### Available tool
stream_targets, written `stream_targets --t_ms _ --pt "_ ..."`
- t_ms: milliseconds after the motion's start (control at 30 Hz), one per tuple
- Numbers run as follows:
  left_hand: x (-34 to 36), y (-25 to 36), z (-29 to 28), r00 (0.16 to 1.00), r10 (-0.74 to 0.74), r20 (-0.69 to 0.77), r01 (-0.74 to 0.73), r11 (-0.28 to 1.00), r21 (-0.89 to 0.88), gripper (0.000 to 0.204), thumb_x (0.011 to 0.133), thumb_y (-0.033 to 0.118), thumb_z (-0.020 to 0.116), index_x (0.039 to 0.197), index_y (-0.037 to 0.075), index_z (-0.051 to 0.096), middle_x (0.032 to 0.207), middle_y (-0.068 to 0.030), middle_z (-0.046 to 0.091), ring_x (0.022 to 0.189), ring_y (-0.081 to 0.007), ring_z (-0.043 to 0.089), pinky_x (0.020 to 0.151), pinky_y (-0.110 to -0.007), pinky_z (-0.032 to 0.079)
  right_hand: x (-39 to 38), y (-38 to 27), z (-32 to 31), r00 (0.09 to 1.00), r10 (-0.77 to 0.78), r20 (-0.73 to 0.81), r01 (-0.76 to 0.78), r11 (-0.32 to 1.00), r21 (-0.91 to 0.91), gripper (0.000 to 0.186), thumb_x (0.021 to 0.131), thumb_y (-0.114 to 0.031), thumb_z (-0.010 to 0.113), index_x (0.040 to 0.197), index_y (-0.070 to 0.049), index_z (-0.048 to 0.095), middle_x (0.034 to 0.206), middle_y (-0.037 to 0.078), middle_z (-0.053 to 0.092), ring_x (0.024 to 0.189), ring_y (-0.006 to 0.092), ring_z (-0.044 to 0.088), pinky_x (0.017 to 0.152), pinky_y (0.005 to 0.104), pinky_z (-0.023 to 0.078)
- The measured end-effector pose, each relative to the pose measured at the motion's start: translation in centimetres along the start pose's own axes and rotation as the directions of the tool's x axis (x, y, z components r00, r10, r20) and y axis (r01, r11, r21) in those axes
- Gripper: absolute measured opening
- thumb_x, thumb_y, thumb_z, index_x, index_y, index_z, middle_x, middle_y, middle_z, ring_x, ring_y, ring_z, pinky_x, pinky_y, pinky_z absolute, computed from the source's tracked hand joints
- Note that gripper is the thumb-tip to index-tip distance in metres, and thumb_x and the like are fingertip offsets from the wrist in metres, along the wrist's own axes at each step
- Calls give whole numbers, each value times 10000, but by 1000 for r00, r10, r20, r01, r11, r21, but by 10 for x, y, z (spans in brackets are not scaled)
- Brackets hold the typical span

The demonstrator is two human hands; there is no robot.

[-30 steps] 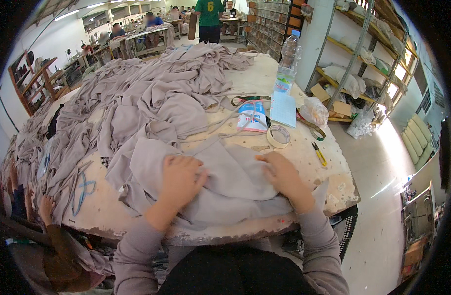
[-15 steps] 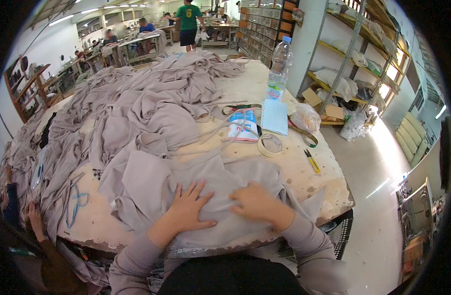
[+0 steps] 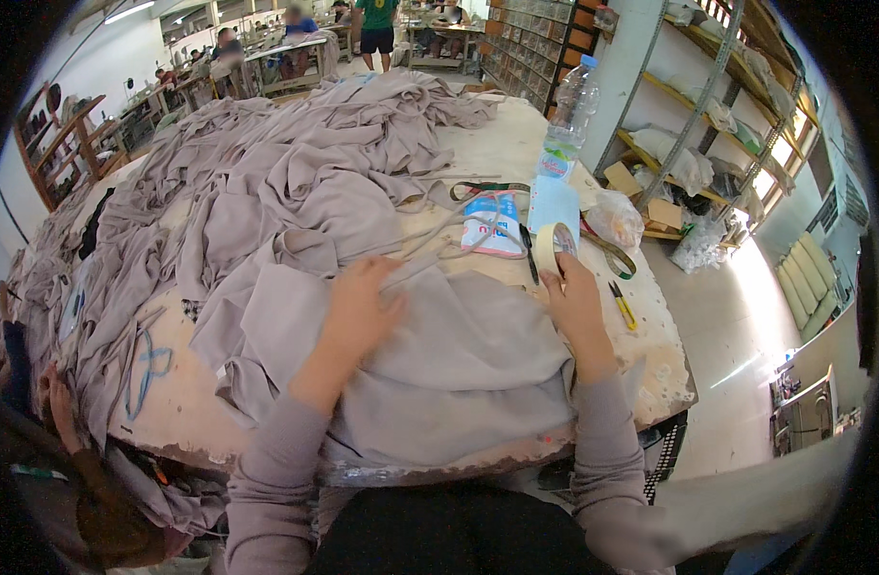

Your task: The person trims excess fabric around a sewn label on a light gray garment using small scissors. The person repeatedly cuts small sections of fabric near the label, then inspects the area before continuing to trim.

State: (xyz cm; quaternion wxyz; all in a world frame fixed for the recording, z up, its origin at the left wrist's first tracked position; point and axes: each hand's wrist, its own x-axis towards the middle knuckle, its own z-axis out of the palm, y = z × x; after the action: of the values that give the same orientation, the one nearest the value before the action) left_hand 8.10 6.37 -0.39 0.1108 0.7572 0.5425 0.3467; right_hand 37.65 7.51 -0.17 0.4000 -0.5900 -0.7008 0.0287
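Observation:
My right hand [image 3: 576, 302] grips a roll of masking tape [image 3: 546, 251], which stands tilted on edge at the right of the table. Mauve-grey fabric [image 3: 468, 359] lies spread and partly folded in front of me. Over its left part is my left hand [image 3: 361, 311], smeared by motion, beside a narrow fabric strip [image 3: 411, 272]; whether its fingers hold the strip I cannot tell. A yellow-and-black box cutter [image 3: 623, 307] rests right of my right hand. Behind the tape are a blue-and-white packet [image 3: 493, 225], a black pen [image 3: 529, 253] and a light-blue paper pad [image 3: 555, 203].
A large heap of the same fabric [image 3: 305, 182] covers the table's left and far parts. A plastic water bottle [image 3: 572, 120], a clear plastic bag [image 3: 615, 218] and a measuring tape [image 3: 612, 257] stand or lie at the right. Another person's hand [image 3: 61, 407] is at the left edge.
My right hand has left the fabric and taken up the tape roll, tilting it upright. My left hand has lifted from lying flat and moved farther up. The fabric's near right part is now folded over.

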Motion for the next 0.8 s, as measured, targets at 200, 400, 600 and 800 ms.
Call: stream_targets --t_ms 200,400,600,800 --pt "-28 19 -36 971 -150 189 223 857 -464 285 838 276 559 903 2 600 814 -87 594 799 -163 554 754 -277 417 -31 -86 -6 892 -200 405 41 929 368 251 819 -244 514 771 0 550 681 183 538 661 356 518 629 407 394" --pt "-69 31 0 861 74 503 336 660 -672 285 873 259 475 856 -7 576 807 -75 560 795 -145 504 731 -286 391 -52 -107 29 844 -405 350 185 835 519 248 845 -206 454 689 -27 528 595 147 482 577 309 469 576 389 357" --pt "-75 19 4 876 235 421 293 435 -851 268 827 157 351 848 -25 546 803 -60 531 801 -156 488 757 -271 375 -58 -90 45 847 -86 525 -377 599 706 334 897 -236 423 642 -21 451 559 35 391 564 133 399 527 292 328" --pt "-78 19 9 809 256 528 455 296 -840 277 792 124 334 910 -37 526 819 -62 536 806 -156 497 777 -272 384 -59 -96 43 839 -251 483 -84 817 571 268 860 -215 445 696 -21 531 603 134 507 559 289 493 543 386 387"
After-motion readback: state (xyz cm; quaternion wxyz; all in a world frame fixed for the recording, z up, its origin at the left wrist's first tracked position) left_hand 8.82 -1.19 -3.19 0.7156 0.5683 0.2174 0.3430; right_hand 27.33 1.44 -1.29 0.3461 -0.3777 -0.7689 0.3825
